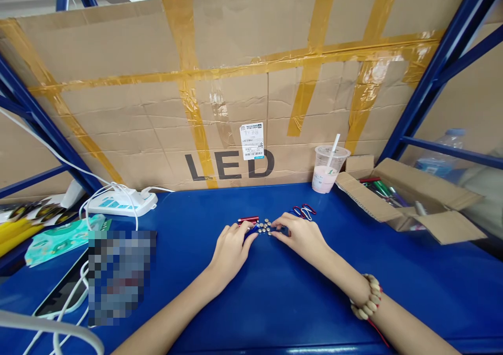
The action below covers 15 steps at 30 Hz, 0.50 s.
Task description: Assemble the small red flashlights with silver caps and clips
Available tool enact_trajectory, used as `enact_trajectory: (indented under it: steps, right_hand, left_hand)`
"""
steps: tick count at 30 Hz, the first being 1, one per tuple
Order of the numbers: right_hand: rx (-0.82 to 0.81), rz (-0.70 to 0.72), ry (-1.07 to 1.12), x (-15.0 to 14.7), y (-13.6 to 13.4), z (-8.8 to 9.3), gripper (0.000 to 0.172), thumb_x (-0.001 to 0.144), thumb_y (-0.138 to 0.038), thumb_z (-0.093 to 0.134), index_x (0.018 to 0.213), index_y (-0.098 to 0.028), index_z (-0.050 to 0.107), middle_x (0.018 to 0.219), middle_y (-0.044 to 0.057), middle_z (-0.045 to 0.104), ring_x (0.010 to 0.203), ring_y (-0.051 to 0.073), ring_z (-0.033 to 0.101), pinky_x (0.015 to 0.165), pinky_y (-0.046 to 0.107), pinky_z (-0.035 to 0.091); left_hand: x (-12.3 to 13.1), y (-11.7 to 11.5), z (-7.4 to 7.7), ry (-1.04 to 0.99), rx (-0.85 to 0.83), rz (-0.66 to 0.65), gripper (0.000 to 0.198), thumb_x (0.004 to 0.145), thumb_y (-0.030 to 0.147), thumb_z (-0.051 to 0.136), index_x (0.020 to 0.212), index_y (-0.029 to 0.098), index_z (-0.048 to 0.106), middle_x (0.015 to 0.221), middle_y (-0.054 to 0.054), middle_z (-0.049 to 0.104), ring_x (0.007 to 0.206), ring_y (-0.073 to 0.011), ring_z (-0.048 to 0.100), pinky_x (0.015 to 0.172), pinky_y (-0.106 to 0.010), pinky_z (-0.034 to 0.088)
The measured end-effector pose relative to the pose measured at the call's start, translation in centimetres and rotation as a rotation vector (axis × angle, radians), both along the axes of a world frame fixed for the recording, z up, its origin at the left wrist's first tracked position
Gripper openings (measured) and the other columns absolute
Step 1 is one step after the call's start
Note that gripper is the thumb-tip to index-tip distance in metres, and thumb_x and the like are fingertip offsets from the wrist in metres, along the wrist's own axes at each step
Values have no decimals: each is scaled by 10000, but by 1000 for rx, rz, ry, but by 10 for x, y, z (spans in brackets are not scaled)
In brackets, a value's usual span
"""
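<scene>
My left hand (232,246) is closed with its fingertips on a small blue tube (252,230), mostly hidden by the fingers. Just beyond those fingers lies a shiny red tube (248,219). Several small silver discs (264,225), which look like button cells, are grouped on the blue tabletop between my two hands. At the right side of this group is my right hand (304,235), its thumb and forefinger slightly apart, tips beside the discs. Past its knuckles are wire-like clips in red, white and blue (304,212).
A plastic cup with a straw (325,172) and an open cardboard box (393,203) of colourful items stand right. A white power strip (121,202), cables and a phone (65,287) are left. Blue metal posts and a large taped cardboard sheet (157,108) bound the blue surface.
</scene>
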State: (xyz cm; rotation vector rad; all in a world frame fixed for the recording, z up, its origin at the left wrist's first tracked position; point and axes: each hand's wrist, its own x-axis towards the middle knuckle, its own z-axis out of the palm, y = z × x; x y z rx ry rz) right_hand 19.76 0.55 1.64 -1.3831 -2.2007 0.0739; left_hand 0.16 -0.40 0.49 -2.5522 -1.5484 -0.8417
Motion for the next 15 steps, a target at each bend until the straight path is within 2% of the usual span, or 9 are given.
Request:
enact_trajectory:
  steps: [4,9,15]
  right_hand:
    - [-89,-92,-33,0,2,-3,32,746,-271,669,768,-250,673,797,-13,664,708,157,625,455,211,307]
    - [-122,-166,0,0,1,-2,49,741,-280,679,776,-247,678,819,-18,672,735,155,626,467,215,312]
    - [-224,-153,-40,-2,-2,0,57,771,-259,654,824,-252,673,864,-40,667,812,139,618,544,216,351]
  left_hand:
    - [0,1,3,-34,-54,-1,68,895,241,465,954,211,479,929,16,647,819,-168,591,728,-294,407]
    - [0,2,5,-71,-81,-15,69,907,204,429,967,218,460,899,22,628,789,-160,563,715,-285,393]
    - [1,-3,7,-86,-141,-37,56,907,201,428,945,217,466,958,21,618,824,-162,552,746,-296,391]
